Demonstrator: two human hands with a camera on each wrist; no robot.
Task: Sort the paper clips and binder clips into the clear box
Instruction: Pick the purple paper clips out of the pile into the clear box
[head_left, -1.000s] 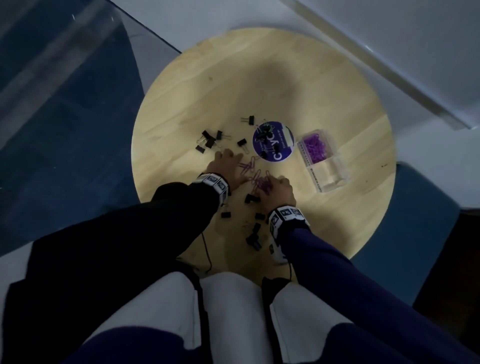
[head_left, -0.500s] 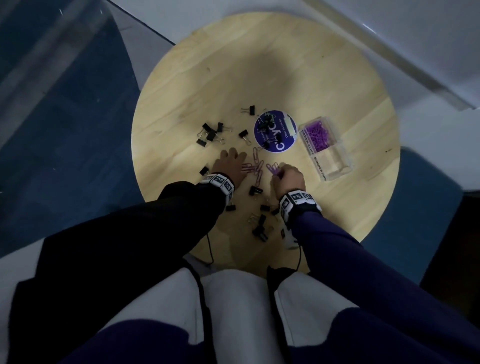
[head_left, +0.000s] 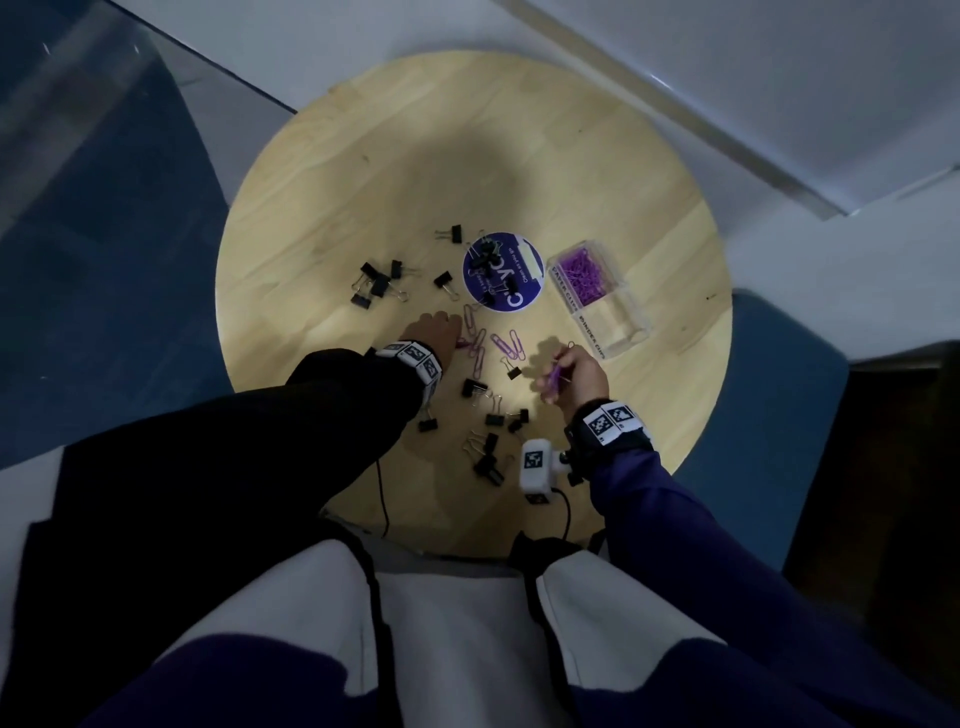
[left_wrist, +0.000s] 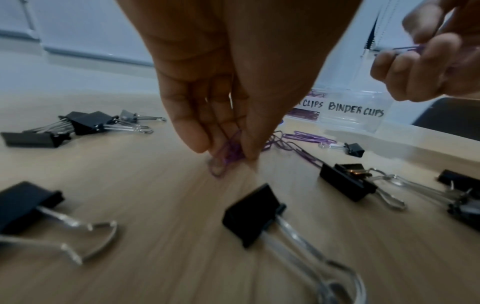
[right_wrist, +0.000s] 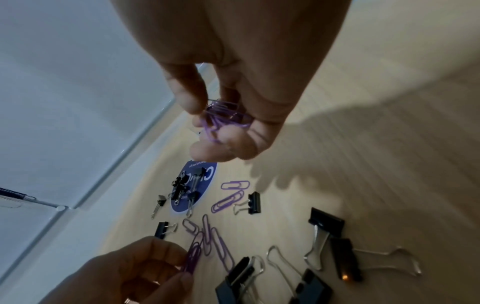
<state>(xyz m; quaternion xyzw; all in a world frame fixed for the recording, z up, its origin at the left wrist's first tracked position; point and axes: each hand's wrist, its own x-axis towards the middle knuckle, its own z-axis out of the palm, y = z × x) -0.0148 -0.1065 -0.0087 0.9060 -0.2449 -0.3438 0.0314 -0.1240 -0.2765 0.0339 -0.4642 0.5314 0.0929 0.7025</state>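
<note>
Loose purple paper clips (head_left: 480, 343) and black binder clips (head_left: 474, 387) lie scattered on the round wooden table (head_left: 363, 182). My left hand (head_left: 434, 335) pinches a few purple paper clips (left_wrist: 228, 153) against the tabletop. My right hand (head_left: 571, 371) is lifted off the table and grips a bunch of purple paper clips (right_wrist: 223, 115). The clear box (head_left: 597, 296) stands to the right; its far compartment holds purple paper clips, and its near compartment, labelled BINDER CLIPS (left_wrist: 355, 111), looks empty.
A round purple lid (head_left: 501, 273) with several binder clips on it lies left of the box. More binder clips (head_left: 376, 283) cluster at the left and near the front edge (head_left: 488, 457). Blue floor and a white wall surround the table.
My right hand has lifted off the pile and moved right toward the box with paper clips in it. My left hand has stayed at the pile, now pinching clips.
</note>
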